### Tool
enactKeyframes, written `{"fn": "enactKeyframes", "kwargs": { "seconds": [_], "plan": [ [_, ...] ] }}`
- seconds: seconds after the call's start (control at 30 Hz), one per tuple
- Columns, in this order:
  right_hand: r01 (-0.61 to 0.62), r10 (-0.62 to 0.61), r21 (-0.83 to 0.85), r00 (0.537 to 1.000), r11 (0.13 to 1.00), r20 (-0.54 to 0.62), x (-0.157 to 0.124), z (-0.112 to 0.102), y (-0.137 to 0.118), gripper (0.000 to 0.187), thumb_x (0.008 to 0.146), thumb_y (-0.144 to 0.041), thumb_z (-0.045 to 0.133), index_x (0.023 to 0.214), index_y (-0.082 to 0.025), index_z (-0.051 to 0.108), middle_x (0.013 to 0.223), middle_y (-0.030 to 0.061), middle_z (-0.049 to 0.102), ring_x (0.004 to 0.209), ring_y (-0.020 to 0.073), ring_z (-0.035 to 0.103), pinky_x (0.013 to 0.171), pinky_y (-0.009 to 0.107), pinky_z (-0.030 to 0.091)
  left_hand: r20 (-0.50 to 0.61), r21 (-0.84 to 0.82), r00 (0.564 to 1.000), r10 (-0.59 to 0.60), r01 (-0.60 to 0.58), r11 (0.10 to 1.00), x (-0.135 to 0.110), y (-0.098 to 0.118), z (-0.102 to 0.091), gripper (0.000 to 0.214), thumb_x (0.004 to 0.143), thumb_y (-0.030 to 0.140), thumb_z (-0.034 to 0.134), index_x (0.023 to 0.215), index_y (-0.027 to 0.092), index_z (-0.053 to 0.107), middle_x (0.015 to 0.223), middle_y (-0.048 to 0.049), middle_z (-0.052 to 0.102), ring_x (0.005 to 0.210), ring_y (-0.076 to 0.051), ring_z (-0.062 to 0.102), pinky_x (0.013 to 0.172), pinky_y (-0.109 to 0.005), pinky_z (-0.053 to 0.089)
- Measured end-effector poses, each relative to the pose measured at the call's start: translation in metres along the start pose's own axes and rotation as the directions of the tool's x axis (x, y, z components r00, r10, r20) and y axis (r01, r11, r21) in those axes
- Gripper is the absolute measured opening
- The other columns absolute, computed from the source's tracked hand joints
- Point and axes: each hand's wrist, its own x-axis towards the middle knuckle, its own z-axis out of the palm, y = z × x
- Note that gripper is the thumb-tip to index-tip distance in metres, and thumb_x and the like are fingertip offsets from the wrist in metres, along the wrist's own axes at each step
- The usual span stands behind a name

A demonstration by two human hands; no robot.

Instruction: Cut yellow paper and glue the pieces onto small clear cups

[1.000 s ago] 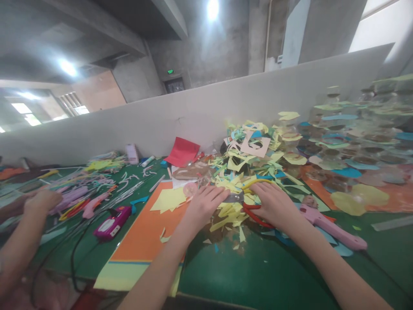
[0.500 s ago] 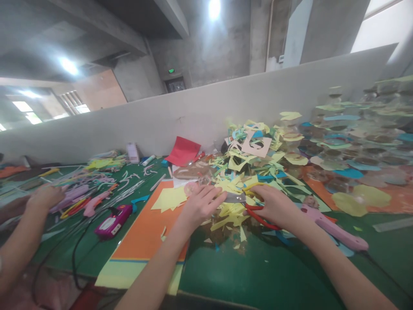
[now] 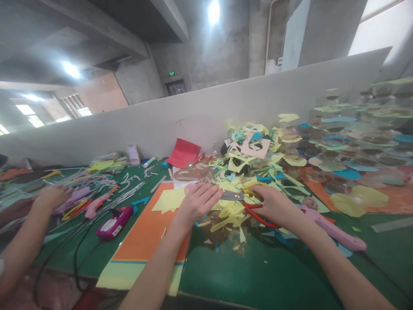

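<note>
My right hand point(image 3: 272, 203) grips a pair of scissors point(image 3: 232, 196) with a yellow and a red handle. The blades point left, toward the fingertips of my left hand point(image 3: 200, 201). Its fingers are pressed together, and whatever they hold is hidden behind them. Under both hands lies a heap of yellow paper scraps point(image 3: 230, 217). Just left of my left hand, a yellow paper piece point(image 3: 167, 200) rests on orange sheets point(image 3: 145, 232).
A tall pile of paper offcuts point(image 3: 247, 150) stands behind the scissors. Stacked clear plastic pieces with paper petals point(image 3: 348, 146) fill the right side. A pink glue gun point(image 3: 338, 230) lies by my right forearm. At left, a co-worker's hand point(image 3: 53, 198) is near tools and a purple device point(image 3: 114, 223).
My left hand has shifted slightly, and the scissors' blades have moved a little to the left. The co-worker's hand at left has moved slightly right.
</note>
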Motion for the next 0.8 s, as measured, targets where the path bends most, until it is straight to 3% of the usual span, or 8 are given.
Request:
{"fn": "enactKeyframes", "kwargs": {
  "seconds": [0.13,0.2,0.3,0.37,0.63,0.8],
  "plan": [
    [-0.012,0.012,-0.024,1.0,1.0,-0.011,-0.001,-0.003,0.003,0.033,0.083,-0.047,0.067,0.101,-0.02,0.065,0.096,0.0062,0.07,0.086,0.0239,0.062,0.068,0.031,0.046,-0.018,-0.015,0.999,-0.046,0.046,0.999,-0.011,-0.011,-0.002,0.022,0.094,0.007,0.05,0.111,0.015,0.061,0.1,-0.0095,0.072,0.095,-0.019,0.065,0.083,-0.033,0.051],
    [-0.026,0.025,-0.079,0.999,0.997,-0.02,-0.002,-0.004,0.01,0.033,0.083,-0.049,0.066,0.1,-0.02,0.064,0.096,0.0073,0.07,0.087,0.025,0.063,0.068,0.032,0.047,-0.056,-0.004,0.989,-0.139,0.139,0.99,-0.022,-0.021,-0.005,0.023,0.094,0.006,0.048,0.111,0.016,0.06,0.095,-0.0087,0.072,0.091,-0.019,0.064,0.082,-0.032,0.051],
    [-0.063,0.051,-0.211,0.997,0.976,-0.061,-0.003,-0.005,0.023,0.032,0.083,-0.045,0.067,0.1,-0.018,0.065,0.093,0.0087,0.07,0.087,0.0271,0.064,0.069,0.033,0.047,-0.183,0.046,0.911,-0.37,0.384,0.922,-0.04,-0.035,-0.008,0.018,0.095,0.01,0.05,0.106,0.018,0.062,0.089,-0.0077,0.069,0.085,-0.019,0.063,0.078,-0.031,0.051],
    [-0.083,0.061,-0.267,0.994,0.96,-0.09,-0.004,-0.005,0.029,0.032,0.083,-0.043,0.068,0.102,-0.018,0.065,0.093,0.0097,0.071,0.088,0.0281,0.065,0.07,0.033,0.047,-0.233,0.045,0.868,-0.439,0.46,0.887,-0.045,-0.039,-0.009,0.013,0.095,0.014,0.052,0.102,0.019,0.062,0.086,-0.0066,0.069,0.082,-0.018,0.063,0.077,-0.03,0.051],
    [-0.173,0.101,-0.379,0.974,0.909,-0.202,-0.005,-0.004,0.032,0.024,0.084,-0.037,0.061,0.097,-0.017,0.064,0.09,0.0102,0.074,0.084,0.0281,0.068,0.068,0.034,0.046,-0.203,-0.117,0.858,-0.471,0.456,0.882,-0.017,-0.016,-0.003,0.012,0.097,0.018,0.051,0.099,0.018,0.063,0.078,-0.0027,0.069,0.071,-0.014,0.065,0.071,-0.025,0.052],
    [-0.239,0.134,-0.409,0.954,0.881,-0.27,-0.006,-0.005,0.037,0.028,0.085,-0.04,0.062,0.098,-0.015,0.064,0.084,0.0107,0.073,0.084,0.0291,0.069,0.069,0.035,0.046,-0.116,-0.185,0.857,-0.502,0.478,0.859,0.003,-0.021,-0.002,0.016,0.098,0.022,0.049,0.102,0.018,0.064,0.09,-0.0052,0.073,0.082,-0.015,0.069,0.077,-0.025,0.053]
  ]
}}
